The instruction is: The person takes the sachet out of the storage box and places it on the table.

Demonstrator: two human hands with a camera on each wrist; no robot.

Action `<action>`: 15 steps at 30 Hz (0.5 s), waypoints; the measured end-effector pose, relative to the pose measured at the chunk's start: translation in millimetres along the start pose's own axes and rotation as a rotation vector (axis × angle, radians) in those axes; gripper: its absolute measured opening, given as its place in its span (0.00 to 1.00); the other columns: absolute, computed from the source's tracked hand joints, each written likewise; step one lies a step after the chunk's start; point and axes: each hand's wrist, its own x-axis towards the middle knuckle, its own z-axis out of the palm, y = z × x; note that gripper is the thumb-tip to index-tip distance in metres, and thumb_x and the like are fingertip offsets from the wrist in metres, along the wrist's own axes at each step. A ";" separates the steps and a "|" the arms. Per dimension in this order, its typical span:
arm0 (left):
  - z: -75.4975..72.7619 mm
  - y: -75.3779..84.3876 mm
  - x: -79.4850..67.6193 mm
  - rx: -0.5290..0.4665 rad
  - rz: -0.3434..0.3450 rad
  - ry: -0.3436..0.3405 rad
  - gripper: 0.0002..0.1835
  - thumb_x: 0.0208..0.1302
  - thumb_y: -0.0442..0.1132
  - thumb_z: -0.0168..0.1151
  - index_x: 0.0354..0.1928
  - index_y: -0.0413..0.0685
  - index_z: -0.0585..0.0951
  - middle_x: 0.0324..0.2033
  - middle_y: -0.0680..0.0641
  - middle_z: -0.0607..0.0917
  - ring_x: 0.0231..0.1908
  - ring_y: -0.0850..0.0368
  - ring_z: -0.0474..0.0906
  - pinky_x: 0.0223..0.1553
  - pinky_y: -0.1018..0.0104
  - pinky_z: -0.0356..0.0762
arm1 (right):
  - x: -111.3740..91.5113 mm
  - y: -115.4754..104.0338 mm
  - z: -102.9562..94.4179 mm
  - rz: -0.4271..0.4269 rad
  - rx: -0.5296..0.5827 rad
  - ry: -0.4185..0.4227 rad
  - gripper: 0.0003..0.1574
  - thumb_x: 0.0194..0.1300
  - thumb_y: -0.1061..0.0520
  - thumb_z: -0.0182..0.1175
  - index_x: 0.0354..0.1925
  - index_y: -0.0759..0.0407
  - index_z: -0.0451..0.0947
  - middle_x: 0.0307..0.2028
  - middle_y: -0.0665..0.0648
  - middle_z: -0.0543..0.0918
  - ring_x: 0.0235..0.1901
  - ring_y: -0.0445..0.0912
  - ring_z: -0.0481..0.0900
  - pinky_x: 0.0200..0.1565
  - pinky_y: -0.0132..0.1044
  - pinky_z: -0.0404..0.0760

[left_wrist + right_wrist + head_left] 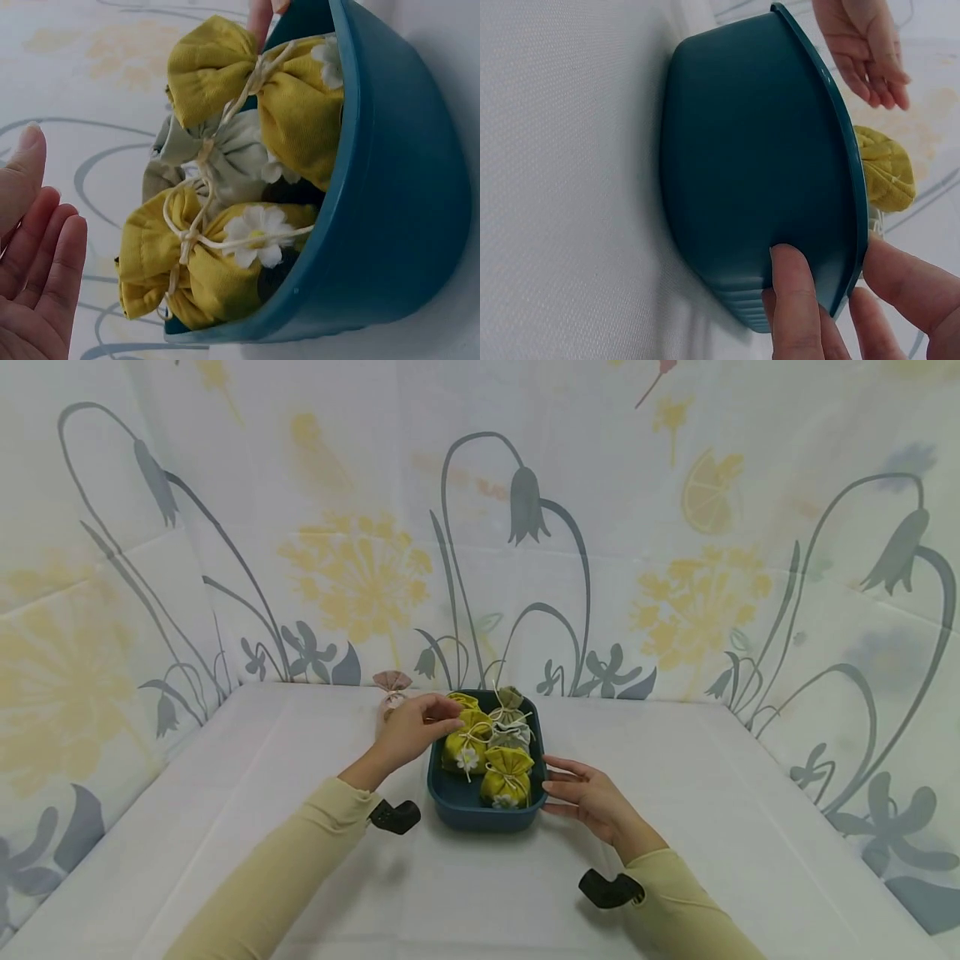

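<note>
A dark teal box (483, 820) stands on the table with several drawstring pouches inside. Mustard-yellow pouches with white flowers fill its left side, among them one yellow pouch (467, 752) tied with cream cord. Another yellow pouch (507, 777) sits at the front right, with grey-green pouches (512, 727) behind it. My left hand (420, 724) hovers over the box's left edge, fingers loosely bent. In the left wrist view a gap separates its fingertips (64, 247) from the pouches. My right hand (596, 797) holds the box's right side, fingertips at the rim and against the outer wall.
A pale pink pouch (392, 692) stands on the table behind the left hand, partly hidden by it. White cloth (675, 760) covers the table. A flower-printed curtain (375, 568) rises behind and at both sides. Each wrist carries a small black camera (611, 889).
</note>
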 end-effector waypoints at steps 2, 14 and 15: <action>2.1 1.9 0.4 -0.016 -0.008 -0.016 0.15 0.61 0.41 0.64 0.47 0.41 0.80 0.40 0.48 0.82 0.41 0.55 0.78 0.43 0.62 0.77 | 0.0 -0.1 0.2 0.001 0.003 0.003 0.36 0.63 0.66 0.58 0.66 0.67 0.59 0.62 0.72 0.63 0.56 0.58 0.71 0.48 0.47 0.76; 16.3 9.5 1.8 -0.037 -0.002 -0.114 0.16 0.60 0.41 0.65 0.48 0.41 0.80 0.40 0.49 0.83 0.41 0.57 0.79 0.43 0.62 0.77 | -0.4 -0.8 1.0 0.007 0.020 0.009 0.36 0.62 0.66 0.59 0.66 0.67 0.60 0.61 0.70 0.65 0.51 0.53 0.76 0.47 0.47 0.77; 17.5 9.9 1.7 -0.040 -0.002 -0.127 0.16 0.60 0.40 0.65 0.48 0.41 0.80 0.40 0.49 0.83 0.41 0.57 0.79 0.43 0.62 0.77 | 0.0 -0.6 1.2 0.008 0.021 0.011 0.36 0.62 0.66 0.59 0.66 0.67 0.60 0.61 0.70 0.65 0.51 0.53 0.75 0.47 0.47 0.77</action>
